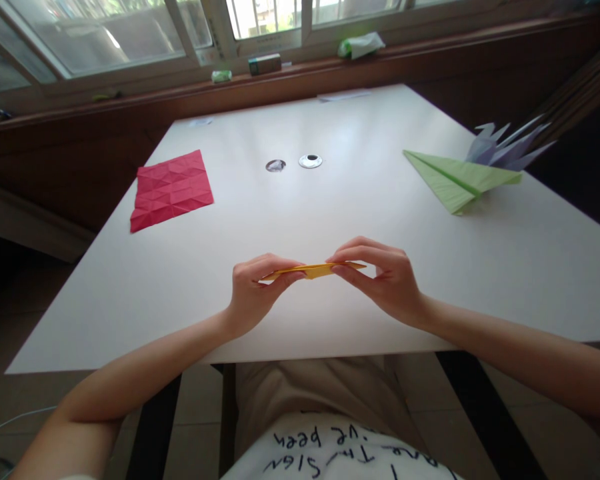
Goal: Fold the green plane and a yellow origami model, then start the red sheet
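A folded yellow paper (314, 270) is held flat, edge-on, just above the white table (330, 200) near its front edge. My left hand (253, 293) pinches its left end between thumb and fingers. My right hand (380, 277) pinches its right end the same way. Both forearms reach in from below.
A creased red paper sheet (171, 190) lies at the table's left. A green paper plane (455, 179) and a pale purple folded paper (505, 148) sit at the right edge. Two round cable holes (310, 161) mark the middle. Small boxes and a bag rest on the windowsill (265, 64).
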A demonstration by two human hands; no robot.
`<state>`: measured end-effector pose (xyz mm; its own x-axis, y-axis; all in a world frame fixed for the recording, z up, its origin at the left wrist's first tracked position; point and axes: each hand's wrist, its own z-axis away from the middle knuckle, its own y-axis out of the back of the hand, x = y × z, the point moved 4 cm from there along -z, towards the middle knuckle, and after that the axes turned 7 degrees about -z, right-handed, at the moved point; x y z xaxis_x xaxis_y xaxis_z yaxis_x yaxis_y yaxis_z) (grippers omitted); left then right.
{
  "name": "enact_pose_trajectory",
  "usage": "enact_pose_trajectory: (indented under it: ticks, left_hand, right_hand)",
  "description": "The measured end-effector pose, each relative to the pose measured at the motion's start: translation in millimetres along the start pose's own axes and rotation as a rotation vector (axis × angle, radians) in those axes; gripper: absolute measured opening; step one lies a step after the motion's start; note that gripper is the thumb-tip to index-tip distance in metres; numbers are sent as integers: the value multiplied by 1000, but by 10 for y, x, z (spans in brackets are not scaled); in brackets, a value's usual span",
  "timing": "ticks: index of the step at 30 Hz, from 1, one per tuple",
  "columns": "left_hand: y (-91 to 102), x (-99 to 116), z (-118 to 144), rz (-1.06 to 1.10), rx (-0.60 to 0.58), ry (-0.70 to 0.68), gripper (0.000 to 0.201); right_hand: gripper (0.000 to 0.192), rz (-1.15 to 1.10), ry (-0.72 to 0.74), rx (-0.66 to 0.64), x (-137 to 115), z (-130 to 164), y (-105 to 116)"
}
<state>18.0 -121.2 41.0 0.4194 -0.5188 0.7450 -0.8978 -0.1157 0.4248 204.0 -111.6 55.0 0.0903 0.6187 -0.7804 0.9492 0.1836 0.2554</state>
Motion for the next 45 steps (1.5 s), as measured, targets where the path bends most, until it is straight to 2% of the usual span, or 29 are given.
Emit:
enact_pose_trajectory:
  ticks: [5, 9, 12, 17, 23, 29, 32, 36, 41, 45]
  left_hand:
    - [-8, 12, -10, -44, -24, -10, 11]
    - [4, 6, -29, -109, -9, 4, 15]
    - [-17, -15, -38, -140, -37, 13, 16]
    - [-112, -69, -9, -123, -209, 80, 21]
    - [-219, -165, 29, 212, -429, 386, 26]
    - [-284, -189, 50, 432, -574, 569, 22]
    - [-309, -182, 63, 478, -685, 648, 26]
    - [-320, -184, 80, 507, -803, 739, 29]
    - [-314, -207, 83, 580, -796, 783, 22]
    - [-309, -221, 47, 760, -771, 777, 24]
  right_hand:
    - [9, 12, 13, 38, -29, -2, 23]
    - [6, 37, -29, 31, -10, -8, 20]
    - [7, 70, -95, -36, 32, -15, -8]
    - [12, 80, -231, -252, 110, -12, -93]
    - [23, -64, -515, -377, 223, 18, -124]
    - [27, -469, -952, -575, 323, 109, -228]
    - [22, -561, -1040, -566, 303, 119, -243]
    - [23, -577, -1073, -547, 287, 131, -251]
    - [22, -696, -1127, -538, 307, 159, -277]
    - [19, -862, -1198, -499, 373, 175, -250]
